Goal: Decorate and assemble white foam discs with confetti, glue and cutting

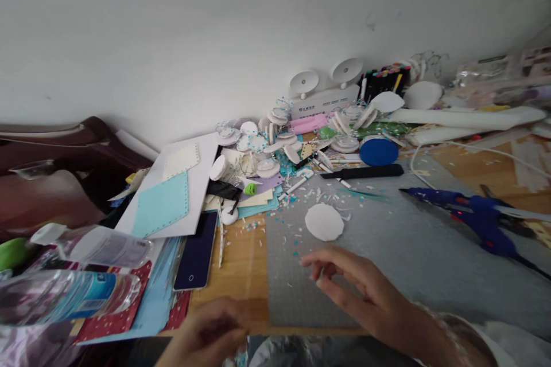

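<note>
Over the grey cutting mat (pixel 365 298), my right hand (pixel 357 287) hovers with fingers loosely bent and thumb apart, holding nothing. Just beyond its fingertips a white round disc (pixel 325 222) lies flat on the mat, with small white and blue scraps around it. My left hand (pixel 209 330) is at the table's front edge, left of the mat. Its fingers are curled and smeared by motion, so I cannot see whether anything is in them. To the right on the mat lies a blue glue gun (pixel 473 212), its tip pointing left.
A black-handled cutter (pixel 365 172) and a blue disc (pixel 379 151) lie at the mat's back edge. Behind is a heap of white discs (pixel 267 167). Left are a phone (pixel 196 252), a white board (pixel 206 183) with paper sheets, and plastic bottles (pixel 92 295). A white cable (pixel 414 166) curves at right.
</note>
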A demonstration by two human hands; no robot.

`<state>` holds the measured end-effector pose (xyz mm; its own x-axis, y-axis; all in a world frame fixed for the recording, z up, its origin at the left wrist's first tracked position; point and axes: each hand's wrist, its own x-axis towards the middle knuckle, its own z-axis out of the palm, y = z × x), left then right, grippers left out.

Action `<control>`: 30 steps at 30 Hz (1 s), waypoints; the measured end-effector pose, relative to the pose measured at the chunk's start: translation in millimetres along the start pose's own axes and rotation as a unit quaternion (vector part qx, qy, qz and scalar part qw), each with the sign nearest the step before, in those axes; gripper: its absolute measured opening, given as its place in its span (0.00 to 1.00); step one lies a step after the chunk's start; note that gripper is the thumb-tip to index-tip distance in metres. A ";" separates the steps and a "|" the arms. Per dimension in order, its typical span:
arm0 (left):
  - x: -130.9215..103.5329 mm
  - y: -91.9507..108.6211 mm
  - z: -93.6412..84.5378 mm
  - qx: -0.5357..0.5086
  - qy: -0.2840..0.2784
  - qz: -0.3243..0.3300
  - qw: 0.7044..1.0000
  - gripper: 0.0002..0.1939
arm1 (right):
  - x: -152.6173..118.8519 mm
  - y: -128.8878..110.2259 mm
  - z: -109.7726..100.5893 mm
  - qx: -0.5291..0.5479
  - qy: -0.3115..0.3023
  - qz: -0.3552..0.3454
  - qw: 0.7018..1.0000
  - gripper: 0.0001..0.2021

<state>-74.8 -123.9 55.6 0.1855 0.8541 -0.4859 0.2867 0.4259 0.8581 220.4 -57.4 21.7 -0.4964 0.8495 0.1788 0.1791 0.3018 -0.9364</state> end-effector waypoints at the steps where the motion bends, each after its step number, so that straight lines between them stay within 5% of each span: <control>1: 18.4 6.7 15.1 -0.024 -0.029 0.020 0.999 0.18 | 5.4 -3.7 2.0 0.038 -0.008 0.031 0.999 0.12; 5: 80.4 29.8 65.1 -0.061 -0.072 0.109 0.990 0.16 | 25.2 -7.3 -0.7 0.142 0.028 0.068 0.987 0.13; 9: 102.0 42.9 80.8 -0.021 -0.067 0.178 0.982 0.11 | 34.8 -7.7 -13.9 0.121 0.074 0.069 0.987 0.09; 14: 103.7 47.1 80.4 0.021 -0.057 0.207 0.976 0.08 | 39.9 -8.3 -20.5 0.113 0.096 0.082 0.985 0.10; 19: 100.3 46.7 73.2 0.045 -0.075 0.212 0.973 0.09 | 40.7 -9.4 -17.1 0.103 0.017 0.114 0.988 0.12; 26: 96.7 71.7 46.0 -0.069 0.088 0.275 0.955 0.11 | 34.3 -8.5 -9.0 0.004 -0.034 0.084 0.996 0.08; 30: 94.6 85.2 40.0 -0.036 0.122 0.284 0.950 0.08 | 30.7 -6.3 -6.7 -0.026 -0.039 0.064 0.997 0.07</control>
<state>4.8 -18.7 76.1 0.0649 0.9923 0.1052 0.1396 -0.1134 0.9837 209.8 -30.4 35.2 -0.5301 0.8473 0.0330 0.2876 0.2162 -0.9330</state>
